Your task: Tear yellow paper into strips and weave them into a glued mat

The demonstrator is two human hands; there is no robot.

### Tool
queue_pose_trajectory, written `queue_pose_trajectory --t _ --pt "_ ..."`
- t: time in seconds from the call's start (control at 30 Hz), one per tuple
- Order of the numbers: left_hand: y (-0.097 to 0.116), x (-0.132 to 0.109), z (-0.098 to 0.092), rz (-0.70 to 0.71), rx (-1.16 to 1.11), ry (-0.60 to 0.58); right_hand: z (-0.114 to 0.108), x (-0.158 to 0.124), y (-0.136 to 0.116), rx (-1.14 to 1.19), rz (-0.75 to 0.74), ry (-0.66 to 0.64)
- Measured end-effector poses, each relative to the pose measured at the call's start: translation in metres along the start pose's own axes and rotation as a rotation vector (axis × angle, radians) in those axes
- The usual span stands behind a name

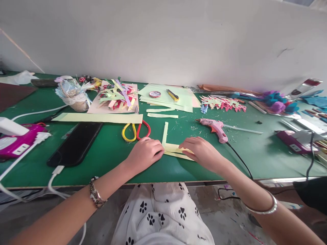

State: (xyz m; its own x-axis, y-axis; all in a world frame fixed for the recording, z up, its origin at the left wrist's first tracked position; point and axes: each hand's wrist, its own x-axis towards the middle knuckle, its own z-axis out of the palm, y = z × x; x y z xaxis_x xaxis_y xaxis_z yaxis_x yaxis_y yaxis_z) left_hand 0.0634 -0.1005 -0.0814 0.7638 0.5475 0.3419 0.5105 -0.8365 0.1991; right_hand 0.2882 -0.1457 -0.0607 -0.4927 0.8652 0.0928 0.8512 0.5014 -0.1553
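Pale yellow paper strips (pixel 174 147) lie on the green table between my two hands. One narrow strip (pixel 165 132) points away from me, making an L with the others. My left hand (pixel 145 151) pinches the left end of the strips, its fingertips close together and partly hidden. At the right end, my right hand (pixel 200 151) has its thumb and fingers closed round the paper. Just beyond my left hand are scissors with yellow and red handles (pixel 138 131), their blades under a long pale paper strip (pixel 102 118). Two short cut strips (pixel 162 115) lie farther back.
A pink glue gun (pixel 216 127) with a cord lies right of centre. Behind are paper sheets (pixel 153 89) bearing a yellow cutter (pixel 173 95), and a pile of coloured strips (pixel 119 97). A black phone (pixel 76 143) and purple power strip (pixel 22 141) are left.
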Motion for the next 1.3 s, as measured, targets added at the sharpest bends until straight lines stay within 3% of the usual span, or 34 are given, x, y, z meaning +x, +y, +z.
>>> queue_pose_trajectory --t 0.2,0.53,0.8,0.93,1.17,1.3 --pt "0.002 -0.002 0.001 -0.032 -0.047 -0.024 -0.004 0.004 -0.001 -0.035 -0.043 0.020" --pt "0.009 0.002 0.002 -0.108 0.017 -0.012 -0.016 0.024 -0.008 -0.253 -0.231 0.275" --pt "0.021 0.006 0.006 -0.167 0.116 0.032 -0.024 0.036 -0.019 -0.322 -0.263 0.205" --pt "0.015 0.004 0.004 -0.116 0.080 0.006 -0.023 0.024 -0.014 -0.280 -0.203 0.117" --pt "0.006 0.004 -0.003 -0.106 -0.034 -0.104 0.003 -0.031 -0.018 -0.231 0.035 0.213" --pt "0.005 0.004 -0.002 -0.109 -0.027 -0.107 0.020 -0.044 -0.026 -0.036 0.145 0.195"
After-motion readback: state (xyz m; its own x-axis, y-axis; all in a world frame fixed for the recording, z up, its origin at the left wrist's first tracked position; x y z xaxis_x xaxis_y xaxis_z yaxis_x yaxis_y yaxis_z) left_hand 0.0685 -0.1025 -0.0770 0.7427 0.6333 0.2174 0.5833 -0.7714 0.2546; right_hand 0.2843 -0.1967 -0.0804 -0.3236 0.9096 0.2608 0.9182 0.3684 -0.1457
